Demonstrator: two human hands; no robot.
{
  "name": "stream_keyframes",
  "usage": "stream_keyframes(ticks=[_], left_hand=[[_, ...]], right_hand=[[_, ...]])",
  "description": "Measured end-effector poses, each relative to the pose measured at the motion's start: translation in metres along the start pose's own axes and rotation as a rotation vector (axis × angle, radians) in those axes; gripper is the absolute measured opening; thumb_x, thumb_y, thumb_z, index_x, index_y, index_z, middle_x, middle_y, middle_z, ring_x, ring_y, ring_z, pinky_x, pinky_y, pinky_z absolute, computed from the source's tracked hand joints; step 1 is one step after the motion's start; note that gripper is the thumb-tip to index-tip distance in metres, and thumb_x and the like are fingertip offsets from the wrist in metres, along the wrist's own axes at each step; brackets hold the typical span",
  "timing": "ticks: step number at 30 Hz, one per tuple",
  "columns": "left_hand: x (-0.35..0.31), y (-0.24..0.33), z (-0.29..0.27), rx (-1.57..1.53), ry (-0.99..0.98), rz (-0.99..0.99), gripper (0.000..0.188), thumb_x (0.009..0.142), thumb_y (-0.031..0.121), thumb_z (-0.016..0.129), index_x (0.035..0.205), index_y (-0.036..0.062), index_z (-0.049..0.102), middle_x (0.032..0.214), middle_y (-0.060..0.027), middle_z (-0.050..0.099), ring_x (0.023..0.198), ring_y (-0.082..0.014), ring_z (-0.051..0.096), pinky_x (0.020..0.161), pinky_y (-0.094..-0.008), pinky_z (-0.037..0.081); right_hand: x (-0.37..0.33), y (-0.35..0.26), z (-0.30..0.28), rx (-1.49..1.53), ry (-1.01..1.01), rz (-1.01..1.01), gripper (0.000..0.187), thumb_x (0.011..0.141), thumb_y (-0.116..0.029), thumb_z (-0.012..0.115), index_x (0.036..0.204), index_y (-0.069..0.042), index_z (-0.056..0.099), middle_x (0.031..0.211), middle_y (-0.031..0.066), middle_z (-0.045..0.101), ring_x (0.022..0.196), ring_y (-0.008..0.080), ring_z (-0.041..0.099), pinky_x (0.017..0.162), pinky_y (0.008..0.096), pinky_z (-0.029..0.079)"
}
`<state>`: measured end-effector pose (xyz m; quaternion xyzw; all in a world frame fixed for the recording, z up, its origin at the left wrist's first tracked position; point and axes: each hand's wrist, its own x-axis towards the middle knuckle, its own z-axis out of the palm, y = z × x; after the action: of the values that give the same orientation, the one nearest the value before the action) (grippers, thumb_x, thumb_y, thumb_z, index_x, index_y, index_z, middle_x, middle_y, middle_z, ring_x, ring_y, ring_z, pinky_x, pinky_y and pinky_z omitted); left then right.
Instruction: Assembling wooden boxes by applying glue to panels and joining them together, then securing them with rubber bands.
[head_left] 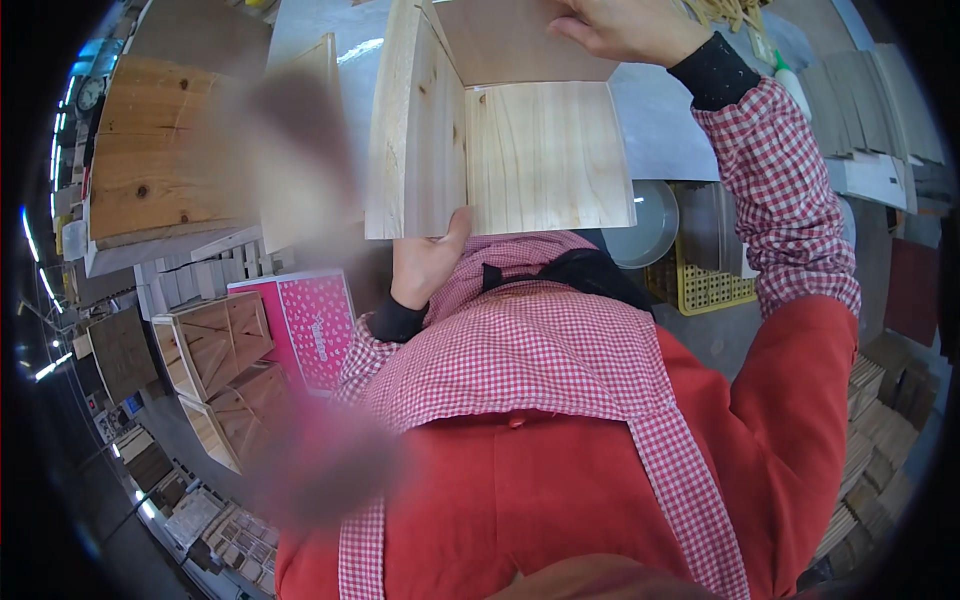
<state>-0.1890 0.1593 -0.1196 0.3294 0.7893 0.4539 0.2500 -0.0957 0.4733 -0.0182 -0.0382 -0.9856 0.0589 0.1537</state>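
My left hand (428,268) grips the near lower edge of a pale wooden box (545,160), its thumb up by the corner where two boards meet. The box's upright left board (420,140) and a light grained board show, with a browner panel (530,45) on the far side. My right hand (635,28) is at the top edge of the view, over the far right part of the box. Most of its fingers are cut off by the frame, so I cannot tell whether it holds anything.
A knotty wooden panel stack (150,160) stands at the left, above wooden crates (215,345) and a pink printed box (310,325). To the right are a round basin (645,225), a yellow plastic crate (700,285) and a white bottle (792,90). Blurred shapes cover part of the left side.
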Motion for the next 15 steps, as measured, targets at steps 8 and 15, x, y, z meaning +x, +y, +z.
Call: stream_keyframes(ticks=[8, 15], left_hand=[[-0.004, -0.004, 0.000, 0.021, -0.022, 0.109, 0.031, 0.081, 0.012, 0.065, 0.108, -0.0016, 0.061, 0.096, -0.0170, 0.065, 0.089, -0.0292, 0.063, 0.080, -0.0357, 0.049], [-0.005, -0.006, 0.001, 0.106, 0.011, 0.219, 0.031, 0.080, 0.007, 0.065, 0.108, -0.0042, 0.060, 0.098, -0.0146, 0.064, 0.089, -0.0238, 0.062, 0.079, -0.0333, 0.049]], right_hand=[[0.012, -0.016, -0.005, 0.034, -0.131, 0.040, 0.017, 0.075, -0.012, 0.063, 0.087, -0.003, 0.055, 0.073, 0.0206, 0.061, 0.072, 0.0399, 0.062, 0.061, 0.0479, 0.047], [0.003, -0.013, 0.017, -0.114, 0.028, 0.053, 0.022, 0.075, -0.010, 0.067, 0.094, -0.006, 0.056, 0.078, 0.0168, 0.065, 0.078, 0.0375, 0.063, 0.065, 0.0461, 0.049]])
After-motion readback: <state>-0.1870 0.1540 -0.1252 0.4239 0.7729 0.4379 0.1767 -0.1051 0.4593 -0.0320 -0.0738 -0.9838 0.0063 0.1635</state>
